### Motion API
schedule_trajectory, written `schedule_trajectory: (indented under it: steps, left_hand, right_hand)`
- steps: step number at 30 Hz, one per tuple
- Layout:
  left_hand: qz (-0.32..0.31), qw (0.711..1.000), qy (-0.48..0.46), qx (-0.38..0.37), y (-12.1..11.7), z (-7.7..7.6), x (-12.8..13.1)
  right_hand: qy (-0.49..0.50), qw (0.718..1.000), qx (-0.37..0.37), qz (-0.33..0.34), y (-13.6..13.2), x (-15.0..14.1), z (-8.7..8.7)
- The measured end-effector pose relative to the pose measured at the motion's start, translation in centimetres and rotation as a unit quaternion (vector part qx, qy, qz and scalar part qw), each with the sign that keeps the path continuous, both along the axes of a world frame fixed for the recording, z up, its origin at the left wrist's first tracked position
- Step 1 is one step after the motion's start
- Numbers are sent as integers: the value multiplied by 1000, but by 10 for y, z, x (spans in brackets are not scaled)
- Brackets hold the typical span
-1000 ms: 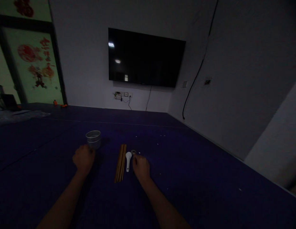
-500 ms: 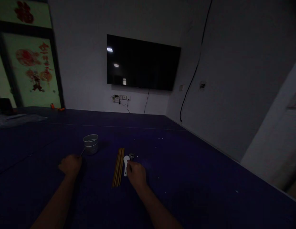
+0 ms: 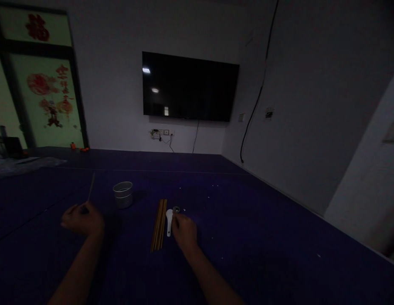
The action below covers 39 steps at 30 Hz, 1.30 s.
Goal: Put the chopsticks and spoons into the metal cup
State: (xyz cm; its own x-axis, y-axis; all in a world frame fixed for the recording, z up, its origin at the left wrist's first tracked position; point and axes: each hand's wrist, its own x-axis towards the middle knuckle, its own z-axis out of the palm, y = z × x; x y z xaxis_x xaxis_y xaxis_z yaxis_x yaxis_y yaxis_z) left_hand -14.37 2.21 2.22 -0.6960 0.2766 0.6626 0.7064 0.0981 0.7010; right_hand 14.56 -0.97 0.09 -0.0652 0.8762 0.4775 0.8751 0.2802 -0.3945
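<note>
Head view: the left hand (image 3: 84,218) pinches a thin rod (image 3: 92,186) left of the cup (image 3: 123,195); the right hand (image 3: 185,231), its grip hidden, meets a metal piece (image 3: 176,209) and, being so close, could nudge the white spoon (image 3: 169,222) into the chopsticks (image 3: 159,225).

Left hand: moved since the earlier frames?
Yes. The left hand has shifted left, away from the metal cup, which keeps its place relative to the wall-mounted TV.
</note>
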Motion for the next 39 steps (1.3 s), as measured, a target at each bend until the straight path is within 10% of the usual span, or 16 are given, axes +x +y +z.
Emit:
schedule_trajectory:
  steps: [3, 13, 25, 32, 39]
  left_hand:
    - [-7, 999, 26, 38, -4, 15, 34]
    - [-343, 898, 271, -53, -15, 5, 157]
    - [-345, 882, 313, -71, -26, -21, 153]
    - [-313, 919, 236, -35, -19, -19, 152]
    - [-307, 890, 219, -255, -9, -19, 145]
  right_hand:
    - [28, 999, 34, -20, 2, 2, 0]
    - [-32, 985, 149, -81, 14, 27, 1]
    - [-57, 980, 189, -24, 17, 32, 0]
    - [33, 990, 134, -39, 18, 30, 1]
    - [209, 974, -45, -68, 32, 32, -15]
